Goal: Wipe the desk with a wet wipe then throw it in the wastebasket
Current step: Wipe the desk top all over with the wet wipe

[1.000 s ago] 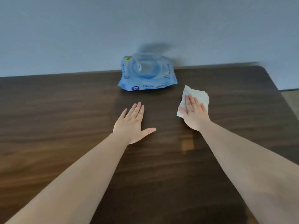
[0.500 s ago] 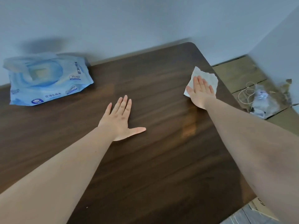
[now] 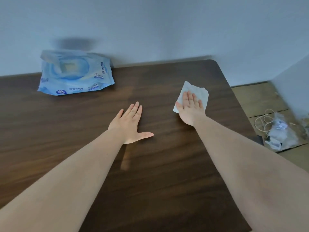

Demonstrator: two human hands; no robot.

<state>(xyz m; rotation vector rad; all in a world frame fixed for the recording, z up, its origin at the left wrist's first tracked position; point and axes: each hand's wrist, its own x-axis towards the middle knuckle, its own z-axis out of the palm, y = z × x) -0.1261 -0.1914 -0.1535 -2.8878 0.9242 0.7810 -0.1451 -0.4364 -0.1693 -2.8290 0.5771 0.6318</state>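
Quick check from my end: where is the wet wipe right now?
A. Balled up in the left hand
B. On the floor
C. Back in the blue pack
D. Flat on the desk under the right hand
D: the wet wipe lies spread on the desk with the right hand pressed flat on it; the left hand rests bare.

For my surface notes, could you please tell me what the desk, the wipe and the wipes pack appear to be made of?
The desk: dark wood-grain top, perhaps veneer or laminate, with a faint sheen from reflected light. The wipe: thin white non-woven sheet, creased and lying flat under the right hand. The wipes pack: soft glossy blue plastic film, crinkled, with printed labels.
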